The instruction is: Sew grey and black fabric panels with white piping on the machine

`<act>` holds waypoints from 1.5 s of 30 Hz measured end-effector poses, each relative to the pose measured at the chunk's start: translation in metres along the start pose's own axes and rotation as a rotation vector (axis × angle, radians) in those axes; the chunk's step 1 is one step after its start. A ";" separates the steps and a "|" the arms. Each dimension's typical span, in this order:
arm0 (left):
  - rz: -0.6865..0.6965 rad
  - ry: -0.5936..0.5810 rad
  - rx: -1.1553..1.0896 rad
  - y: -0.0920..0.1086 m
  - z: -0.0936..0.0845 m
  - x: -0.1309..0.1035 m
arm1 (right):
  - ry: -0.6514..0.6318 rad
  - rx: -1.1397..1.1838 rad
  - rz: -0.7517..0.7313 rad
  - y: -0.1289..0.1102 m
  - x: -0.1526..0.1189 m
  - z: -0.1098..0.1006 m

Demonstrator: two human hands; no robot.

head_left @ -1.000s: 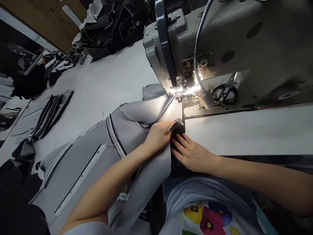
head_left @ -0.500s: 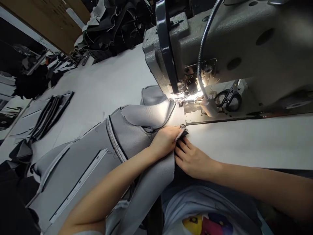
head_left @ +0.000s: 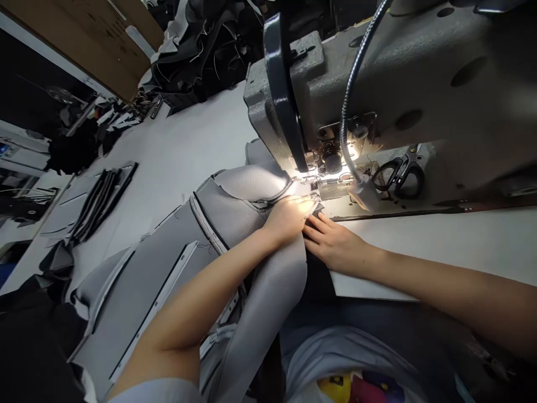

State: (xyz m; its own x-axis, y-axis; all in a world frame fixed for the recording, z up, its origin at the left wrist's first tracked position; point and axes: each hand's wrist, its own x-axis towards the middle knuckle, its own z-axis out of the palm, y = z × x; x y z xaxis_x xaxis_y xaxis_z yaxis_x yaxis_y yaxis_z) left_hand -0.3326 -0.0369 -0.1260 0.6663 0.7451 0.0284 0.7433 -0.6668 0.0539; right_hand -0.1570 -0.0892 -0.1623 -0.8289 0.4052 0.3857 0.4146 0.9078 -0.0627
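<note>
A large grey fabric cover (head_left: 229, 218) with piped seams and white strips drapes over the table and down toward my lap. One edge of it lies under the lit needle area of a sewing machine (head_left: 289, 95). My left hand (head_left: 291, 215) is closed on the fabric edge, close in front of the presser foot, its fingertips in the lamp light. Just to the right and nearer to me, my right hand (head_left: 335, 243) lies with fingers stretched along the black underside (head_left: 316, 280) of the edge; its fingertips are partly hidden by the fabric.
Black-handled scissors (head_left: 400, 173) lie on the machine bed behind the lamp head (head_left: 364, 193). A stack of grey and black panels (head_left: 103, 198) sits on the left of the white table (head_left: 168, 151). Dark fabric pieces (head_left: 205, 53) are heaped at the back beside a cardboard box (head_left: 84, 39).
Both hands have moved forward toward the needle, carrying the fabric edge with them. More of the cover has gone in under the machine head. The view has shifted slightly.
</note>
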 end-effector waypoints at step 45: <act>0.027 -0.026 0.004 -0.006 -0.007 0.013 | -0.058 0.248 0.181 0.067 -0.004 0.000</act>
State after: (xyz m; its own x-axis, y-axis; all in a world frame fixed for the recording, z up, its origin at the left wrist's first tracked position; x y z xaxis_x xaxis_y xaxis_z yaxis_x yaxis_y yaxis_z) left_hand -0.3293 -0.0232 -0.1194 0.6875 0.7262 0.0040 0.7252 -0.6868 0.0499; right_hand -0.1262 -0.0302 -0.1675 -0.7730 0.5613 0.2956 0.4587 0.8164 -0.3508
